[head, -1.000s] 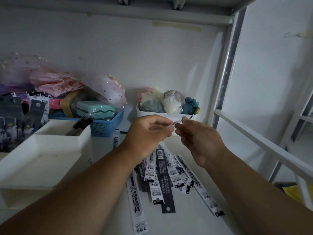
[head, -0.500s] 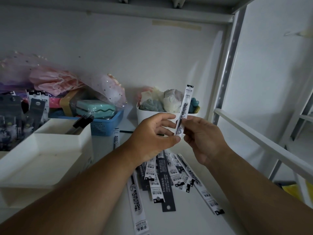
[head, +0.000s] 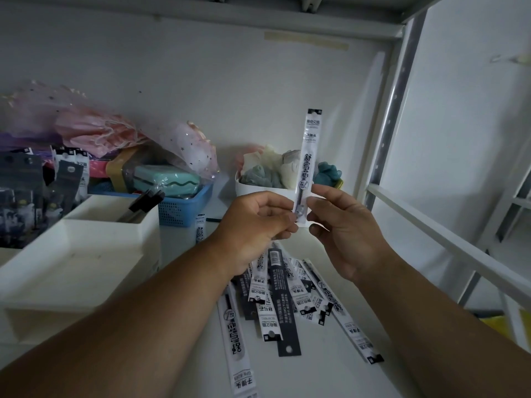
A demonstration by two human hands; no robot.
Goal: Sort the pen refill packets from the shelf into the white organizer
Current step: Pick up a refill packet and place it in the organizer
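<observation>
A white pen refill packet (head: 309,156) stands upright above the shelf, pinched at its lower end between my left hand (head: 254,225) and my right hand (head: 342,234). Its black top tab points at the ceiling. Below my hands several more refill packets (head: 283,300), white and dark, lie fanned out on the shelf board. The white organizer (head: 77,254) stands at the left, a stepped box with open compartments. Dark packets (head: 145,201) stick out of its rear compartment.
A blue basket (head: 184,208) with a mint case sits behind the organizer. A white bowl (head: 258,191) of cloth items stands at the back. Hanging dark packets (head: 26,196) fill the far left. A white shelf rail (head: 448,245) and metal upright (head: 388,133) bound the right side.
The packet has swung from lying flat between my fingertips to standing upright, and it now rises higher. Both hands stay close together at its lower end.
</observation>
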